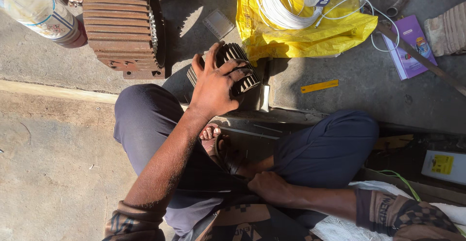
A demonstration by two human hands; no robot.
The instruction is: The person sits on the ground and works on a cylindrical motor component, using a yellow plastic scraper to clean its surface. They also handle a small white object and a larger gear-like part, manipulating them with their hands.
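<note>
At the top left corner of the concrete floor [58,173] lies a clear plastic bottle with a pale label [34,8], tilted toward the corner. Just right of it stands a large rusty ribbed metal housing with a toothed rim [121,25], its ribs running across and its toothed face turned right.

Near the middle, at the edge of a raised concrete slab [369,81], sits a dark finned metal cylinder [238,69], lying on its side with its long axis running from upper left to lower right. The person's left hand [216,83] is spread over it from above and from the near side, fingers splayed across the fins and curled round the far side: a grasping grip on the cylinder. This hand is by far the nearer one; the cylinder lies straight under its palm, beyond the person's left knee.

The right hand [272,185] rests low, clenched loosely against the dark blue trousers [330,149] near the lap, holding nothing that can be made out, well apart from the cylinder.

Further right on the slab lie a small yellow strip [319,86], a crumpled yellow plastic bag [310,32] holding a coil of white wire [279,8], and a purple booklet [410,47] near the right edge.
</note>
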